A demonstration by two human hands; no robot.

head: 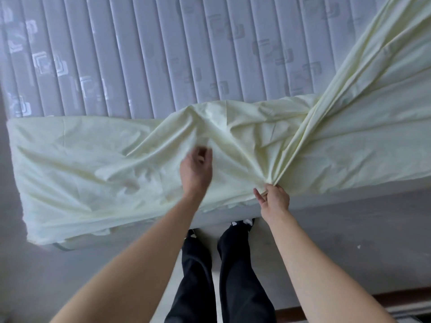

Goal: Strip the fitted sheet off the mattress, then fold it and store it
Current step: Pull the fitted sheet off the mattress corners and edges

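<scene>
Right hand (274,198) pinches a gathered bunch of the sheet (93,164) at the mattress (140,54) near edge, folds fanning toward the far right. Left hand (197,170) hovers over the sheet, fingers loosely curled, blurred; cannot tell if touching. Sheet covers the near-left corner; rest of mattress bare.

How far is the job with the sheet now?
Done: most of the mattress top lies bare. In hand: right hand pinches gathered sheet at the near edge; left hand reaches over it. Left: sheet still covers the near left corner; folding and storing not begun.
</scene>
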